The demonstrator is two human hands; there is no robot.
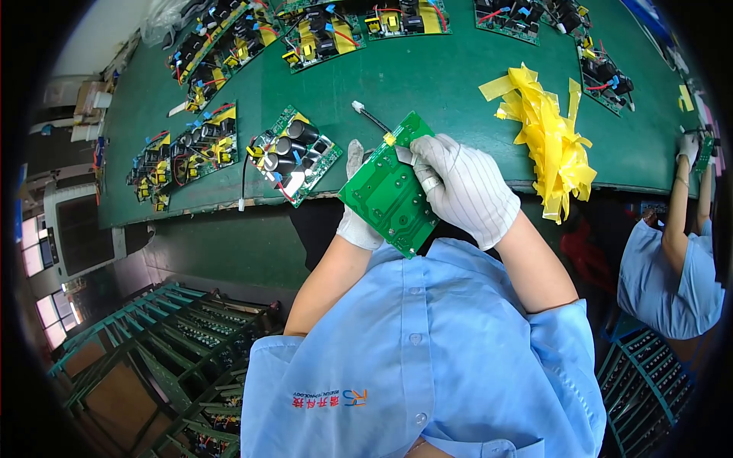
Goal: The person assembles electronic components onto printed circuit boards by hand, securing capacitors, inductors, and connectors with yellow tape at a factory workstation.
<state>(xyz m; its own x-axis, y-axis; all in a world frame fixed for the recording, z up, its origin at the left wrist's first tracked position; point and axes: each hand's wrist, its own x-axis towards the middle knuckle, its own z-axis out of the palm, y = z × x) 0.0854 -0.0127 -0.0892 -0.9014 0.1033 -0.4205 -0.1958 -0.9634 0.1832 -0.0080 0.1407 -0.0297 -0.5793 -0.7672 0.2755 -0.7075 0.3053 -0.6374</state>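
Observation:
A green circuit board point(391, 191) is held tilted in front of my chest, its solder side up. My left hand point(357, 227), in a white glove, grips it from the left and beneath; most of its fingers are hidden behind the board. At the board's upper right, my gloved right hand point(462, 183) pinches a small grey flat piece point(405, 155) against the surface; its kind is unclear. A bit of yellow tape point(390, 140) sits at the upper edge, where a black cable with a white connector point(358, 107) sticks out.
Another populated board point(294, 156) lies on the green table point(427, 84), left of my hands. A bunch of yellow tape strips point(550, 141) hangs over the table edge at right. Several boards line the back. Racks point(168, 343) stand lower left; a co-worker point(672, 267) works at far right.

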